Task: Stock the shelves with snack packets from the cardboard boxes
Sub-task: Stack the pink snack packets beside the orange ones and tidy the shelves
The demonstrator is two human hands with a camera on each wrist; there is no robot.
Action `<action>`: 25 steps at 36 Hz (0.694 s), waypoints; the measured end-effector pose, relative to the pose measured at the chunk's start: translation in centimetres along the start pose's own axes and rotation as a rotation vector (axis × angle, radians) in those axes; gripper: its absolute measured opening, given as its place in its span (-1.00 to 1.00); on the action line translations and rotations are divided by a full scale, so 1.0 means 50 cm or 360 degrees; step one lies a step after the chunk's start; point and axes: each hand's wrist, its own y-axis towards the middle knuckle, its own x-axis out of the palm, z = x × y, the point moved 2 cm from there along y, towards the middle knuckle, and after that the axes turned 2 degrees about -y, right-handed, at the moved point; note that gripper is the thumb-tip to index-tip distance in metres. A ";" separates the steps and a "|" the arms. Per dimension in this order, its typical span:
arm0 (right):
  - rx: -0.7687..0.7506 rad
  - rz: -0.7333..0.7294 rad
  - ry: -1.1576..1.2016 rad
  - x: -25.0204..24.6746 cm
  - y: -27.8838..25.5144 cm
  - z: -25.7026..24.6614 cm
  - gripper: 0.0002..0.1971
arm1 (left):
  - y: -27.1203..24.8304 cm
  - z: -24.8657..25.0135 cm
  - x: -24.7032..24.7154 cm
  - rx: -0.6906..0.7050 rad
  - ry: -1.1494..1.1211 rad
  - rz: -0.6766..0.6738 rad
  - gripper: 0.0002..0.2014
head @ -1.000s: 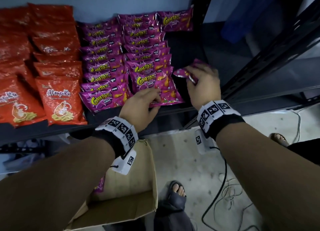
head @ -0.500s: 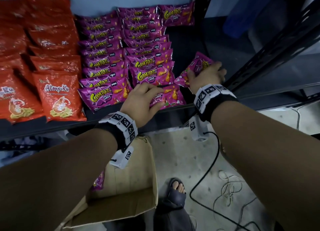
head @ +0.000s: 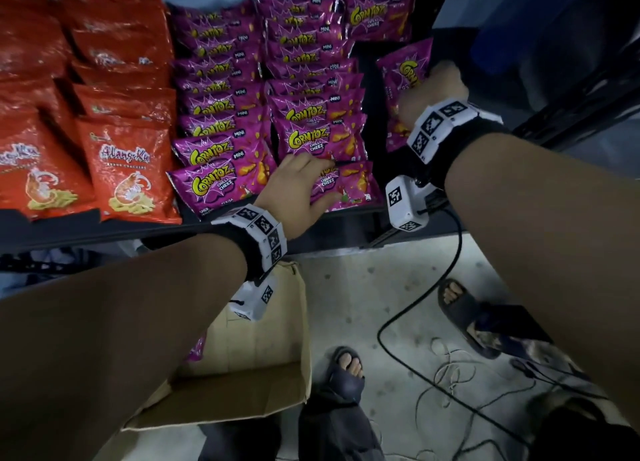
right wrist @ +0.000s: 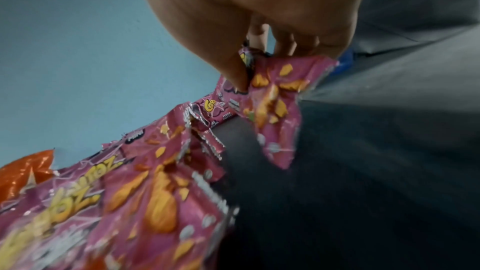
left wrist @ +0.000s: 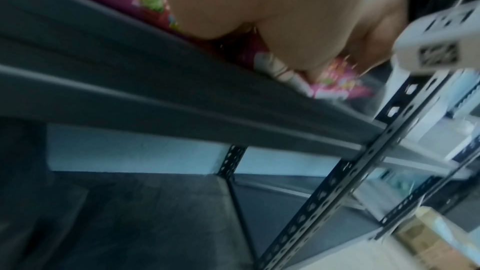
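— On the shelf (head: 104, 230), who has the purple packet (head: 403, 80)?
— Right hand (head: 433, 92) pinches it over the bare spot. Left hand (head: 294, 189) lies flat on the front packet (head: 349, 187).
— Next?
— I think set it down, then grab more.
— And the cardboard box (head: 277, 384)?
— On the floor; one purple packet peeks out.

Glossy purple foil snack packets (head: 313, 142) with crimped, silvery edges catch the light beside shiny, crinkled orange-red plastic cracker bags (head: 130, 170) on a matt dark-grey metal shelf (head: 104, 227) framed by a black perforated steel upright (left wrist: 337, 188). Below, a plain brown corrugated cardboard box (head: 270, 367) with a dull, papery finish stands on a rough, speckled pale concrete floor (head: 363, 287), crossed by a smooth black rubbery cable (head: 408, 308).
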 end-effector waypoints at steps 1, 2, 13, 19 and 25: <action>0.0047 0.0105 -0.0070 0.004 0.018 -0.004 -0.66 | 0.002 0.003 -0.002 -0.0013 -0.0003 -0.0012 -0.41; 0.0112 0.0232 -0.0121 -0.001 0.025 -0.023 -0.74 | 0.005 0.006 -0.006 -0.0018 0.0008 -0.0024 -0.41; 0.0004 0.0089 -0.0331 0.001 0.110 -0.061 -0.84 | 0.025 0.048 -0.117 0.0063 -0.0105 0.0074 -0.55; 0.0022 -0.0270 -0.0519 0.009 0.197 -0.088 -0.52 | 0.083 0.026 -0.225 -0.0005 -0.0129 0.0255 -0.56; -0.0153 0.0183 -0.0702 0.042 0.231 -0.120 -0.70 | 0.125 0.003 -0.253 -0.0047 -0.0118 0.0384 -0.57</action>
